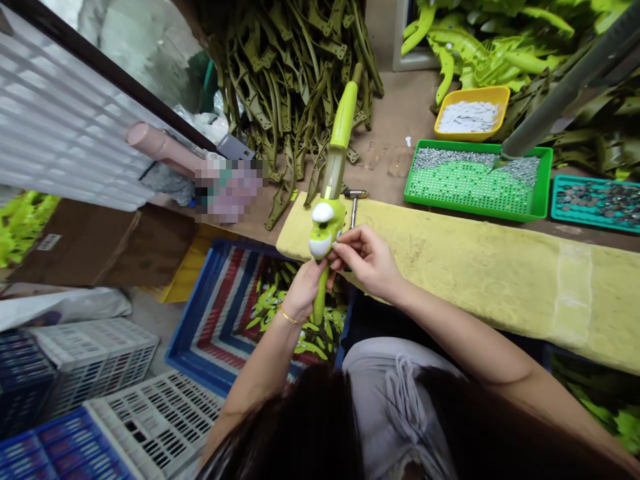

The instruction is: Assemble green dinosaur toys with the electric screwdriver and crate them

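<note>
The blue crate (pixel 196 297) below the hands holds lime-green plastic parts (pixel 295 313). Beyond the fingers, on the counter (pixel 395 113), a green tray (pixel 411 180) carries rows of small metal fasteners, a yellow tray (pixel 475 90) holds white pieces, and a teal tray (pixel 555 200) holds metal bits. A lime-green plastic tool (pixel 336 160) stands almost upright over a yellow foam pad (pixel 500 287) - its long axis runs away from the person, the far end leaning slightly right. The left hand (pixel 305 290) wraps its shaft below the rounded head; the right hand (pixel 363 257) reaches across - its fingers (pixel 340 245) pinch the head's edge.
</note>
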A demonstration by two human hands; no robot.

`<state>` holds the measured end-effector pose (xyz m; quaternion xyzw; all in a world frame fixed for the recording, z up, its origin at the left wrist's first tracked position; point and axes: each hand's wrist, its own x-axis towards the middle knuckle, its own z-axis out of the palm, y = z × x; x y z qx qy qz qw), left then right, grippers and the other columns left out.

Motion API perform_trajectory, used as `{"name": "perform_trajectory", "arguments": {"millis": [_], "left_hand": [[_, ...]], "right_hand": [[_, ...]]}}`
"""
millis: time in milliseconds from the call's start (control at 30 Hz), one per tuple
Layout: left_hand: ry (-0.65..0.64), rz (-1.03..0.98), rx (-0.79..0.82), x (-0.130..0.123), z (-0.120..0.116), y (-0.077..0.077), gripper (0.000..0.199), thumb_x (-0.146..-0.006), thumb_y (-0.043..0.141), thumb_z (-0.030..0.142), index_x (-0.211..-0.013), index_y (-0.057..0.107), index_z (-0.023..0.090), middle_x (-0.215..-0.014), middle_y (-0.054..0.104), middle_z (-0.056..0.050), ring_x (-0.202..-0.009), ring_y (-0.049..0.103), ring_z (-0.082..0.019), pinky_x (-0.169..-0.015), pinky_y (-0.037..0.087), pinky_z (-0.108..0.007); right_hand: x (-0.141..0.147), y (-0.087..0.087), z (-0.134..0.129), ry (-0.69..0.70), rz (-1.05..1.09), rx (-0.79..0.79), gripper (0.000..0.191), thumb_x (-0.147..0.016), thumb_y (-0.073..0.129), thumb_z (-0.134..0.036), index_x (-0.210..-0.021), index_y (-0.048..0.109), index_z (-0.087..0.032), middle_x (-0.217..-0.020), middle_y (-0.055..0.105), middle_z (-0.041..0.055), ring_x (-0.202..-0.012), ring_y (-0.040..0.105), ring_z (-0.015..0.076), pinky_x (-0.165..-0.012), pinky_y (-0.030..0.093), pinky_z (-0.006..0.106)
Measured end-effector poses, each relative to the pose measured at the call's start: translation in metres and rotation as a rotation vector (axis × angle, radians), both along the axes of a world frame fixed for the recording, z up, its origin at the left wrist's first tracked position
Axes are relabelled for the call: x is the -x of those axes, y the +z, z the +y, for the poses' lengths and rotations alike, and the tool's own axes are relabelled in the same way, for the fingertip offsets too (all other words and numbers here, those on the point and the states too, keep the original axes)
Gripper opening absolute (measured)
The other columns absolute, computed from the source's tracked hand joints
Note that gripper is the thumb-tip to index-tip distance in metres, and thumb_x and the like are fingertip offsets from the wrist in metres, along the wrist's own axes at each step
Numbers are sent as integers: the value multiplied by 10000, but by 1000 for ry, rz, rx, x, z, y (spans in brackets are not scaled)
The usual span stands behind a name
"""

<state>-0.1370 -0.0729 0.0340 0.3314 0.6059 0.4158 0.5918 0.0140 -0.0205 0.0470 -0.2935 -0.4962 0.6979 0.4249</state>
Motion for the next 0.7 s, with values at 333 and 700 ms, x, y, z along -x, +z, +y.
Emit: {"name": "perform_trajectory", "arguments": {"millis": [333, 700], "left_hand": [[43, 539, -53, 55, -35, -3, 478, -734, 632, 637, -622, 517, 188, -505, 510, 8, -485, 418, -100, -505, 332, -230], [-23, 972, 93, 69, -88, -20, 391, -682, 571, 591, -663, 508, 206, -594, 564, 6, -603, 496, -165, -607, 352, -270]], "right_hand": [[19, -28, 34, 118, -1363, -442, 491, -928, 431, -343, -1344, 402, -84, -1132, 633, 260, -938, 686, 366, -759, 538, 462], [-78, -24, 15, -183, -932, -281, 522, -932, 357, -313, -1423, 442, -161, -1085, 721, 128, -949, 692, 252, -901, 543, 457]]}}
